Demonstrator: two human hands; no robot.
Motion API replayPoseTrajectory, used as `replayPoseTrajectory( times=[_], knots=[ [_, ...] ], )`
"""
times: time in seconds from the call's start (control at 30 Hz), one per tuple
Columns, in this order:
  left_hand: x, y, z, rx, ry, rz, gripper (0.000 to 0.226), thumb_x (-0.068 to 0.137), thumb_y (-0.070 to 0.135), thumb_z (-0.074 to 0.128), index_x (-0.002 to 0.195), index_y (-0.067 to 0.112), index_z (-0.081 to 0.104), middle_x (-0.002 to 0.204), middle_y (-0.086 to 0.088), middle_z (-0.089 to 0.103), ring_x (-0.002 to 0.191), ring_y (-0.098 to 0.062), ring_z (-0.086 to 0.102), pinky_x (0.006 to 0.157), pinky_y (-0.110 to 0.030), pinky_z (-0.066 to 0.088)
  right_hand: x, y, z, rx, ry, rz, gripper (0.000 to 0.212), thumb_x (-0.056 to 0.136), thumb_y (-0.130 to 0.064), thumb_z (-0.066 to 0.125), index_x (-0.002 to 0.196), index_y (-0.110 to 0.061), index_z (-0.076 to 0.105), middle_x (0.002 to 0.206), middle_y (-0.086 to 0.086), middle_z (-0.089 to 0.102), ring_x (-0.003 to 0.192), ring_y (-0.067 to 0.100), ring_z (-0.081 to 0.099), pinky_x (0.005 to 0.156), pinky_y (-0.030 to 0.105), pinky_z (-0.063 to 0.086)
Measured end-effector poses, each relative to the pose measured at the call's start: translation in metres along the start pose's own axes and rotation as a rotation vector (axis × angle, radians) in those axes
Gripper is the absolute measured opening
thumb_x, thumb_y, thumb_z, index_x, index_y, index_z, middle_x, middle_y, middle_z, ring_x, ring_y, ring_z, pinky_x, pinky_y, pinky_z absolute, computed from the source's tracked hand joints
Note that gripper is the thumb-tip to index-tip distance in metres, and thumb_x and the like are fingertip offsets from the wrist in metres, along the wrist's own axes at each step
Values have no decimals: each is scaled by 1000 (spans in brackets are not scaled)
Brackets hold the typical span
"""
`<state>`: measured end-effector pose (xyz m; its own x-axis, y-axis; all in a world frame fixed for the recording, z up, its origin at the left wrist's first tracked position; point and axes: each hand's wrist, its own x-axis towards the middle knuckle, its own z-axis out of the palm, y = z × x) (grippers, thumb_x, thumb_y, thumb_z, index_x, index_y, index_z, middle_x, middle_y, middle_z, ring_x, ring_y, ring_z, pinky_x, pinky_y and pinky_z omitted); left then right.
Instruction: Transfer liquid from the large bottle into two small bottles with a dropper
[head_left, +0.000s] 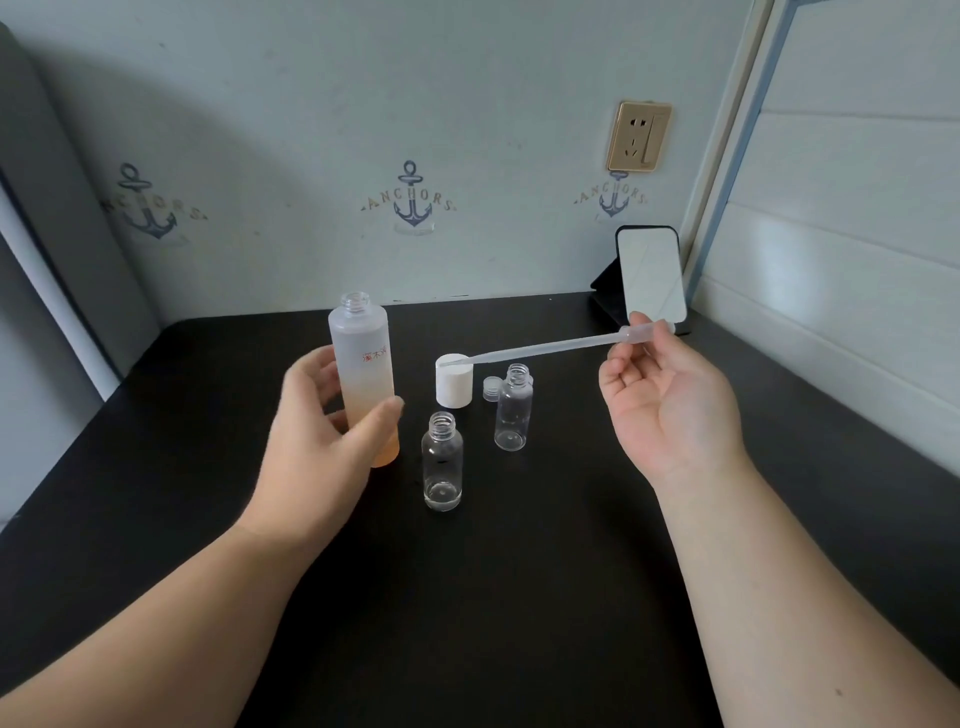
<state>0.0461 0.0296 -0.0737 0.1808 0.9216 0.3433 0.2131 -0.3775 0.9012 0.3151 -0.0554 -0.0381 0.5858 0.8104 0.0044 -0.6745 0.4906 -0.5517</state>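
Two bare forearms reaching in from the near edge over the dark table (519, 597). Left hand (322, 421) wrapped around the large bottle (363, 379), thumb across the front and fingers behind, holding it upright, seemingly just off the table, at the left of the group. Cap already off: bare threaded neck open at the top, white cap (453, 379) standing on the table just to the right. Frosted body shading to orange lower down; liquid level impossible to read through it.

Right hand (670, 400) raised palm-up, pinching the bulb end of the dropper (550, 347) between thumb and fingertips, other fingers loosely curled. Dropper lying nearly level in the air, tip pointing left and ending over the white cap, not inside any bottle. Stem apparently clear; contents too faint to tell.

Near small bottle (442, 462) upright between the hands, neck open, showing perhaps a thin film at the bottom, though possibly only thick glass. Far small bottle (514, 408) upright behind it to the right, also open, looking empty, with a small clear cap (491, 388) just beside it.

By the look of it: uncapping done, transfer barely begun or not at all. Left to do: dipping into the large bottle, drawing up, dispensing into both small bottles, repeating.
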Motion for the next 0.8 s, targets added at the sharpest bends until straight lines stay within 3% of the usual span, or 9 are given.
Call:
replayPoseTrajectory(
  times=[0.07,0.17,0.3,0.4,0.47,0.67,0.8],
  knots=[
    [4,-4,2,73,-45,-28,65,87,45,74,140,41,38,118,28,55,97,19,56,76,-11,42,1,1,0,-12,-13,4,20,101,-11,58,97,2,73,76,6,71,63,15,61,63,25,53],
    [9,-7,3,168,-38,-49,49,87,48,72,129,40,48,105,26,60,95,4,62,70,-15,43,1,2,0,-59,-58,-12,30,100,-10,59,79,-2,78,79,3,73,65,14,62,65,25,53],
    [8,-8,0,92,-31,-40,43,85,43,76,121,45,52,98,29,64,91,7,62,69,-14,44,0,3,2,-68,-81,-32,29,99,-11,60,80,-3,80,96,4,69,71,13,66,70,25,55],
    [5,-4,-2,78,-57,-6,33,87,38,77,103,55,54,97,36,63,91,15,61,57,-9,49,0,1,2,-70,-98,-87,30,101,-12,58,80,-5,78,88,-1,75,72,12,68,72,23,56],
    [3,0,-2,104,-75,24,39,87,36,77,96,66,53,97,35,63,90,12,61,56,-6,48,-1,1,3,-87,-114,-112,33,101,-14,59,75,-8,79,89,-3,75,74,11,69,75,23,55],
    [0,4,-1,193,-94,47,45,87,37,76,101,71,49,102,34,61,91,-2,65,80,-36,57,-4,1,5,-105,-103,-159,26,97,-14,61,79,-10,79,88,-3,76,76,11,70,76,22,55],
    [-1,6,-2,223,-98,65,45,87,35,75,103,69,50,101,32,62,91,-4,65,80,-38,57,-6,-1,6,-123,-90,-188,13,97,-16,61,92,-7,71,87,-3,76,76,10,70,77,22,55]
  ],
)
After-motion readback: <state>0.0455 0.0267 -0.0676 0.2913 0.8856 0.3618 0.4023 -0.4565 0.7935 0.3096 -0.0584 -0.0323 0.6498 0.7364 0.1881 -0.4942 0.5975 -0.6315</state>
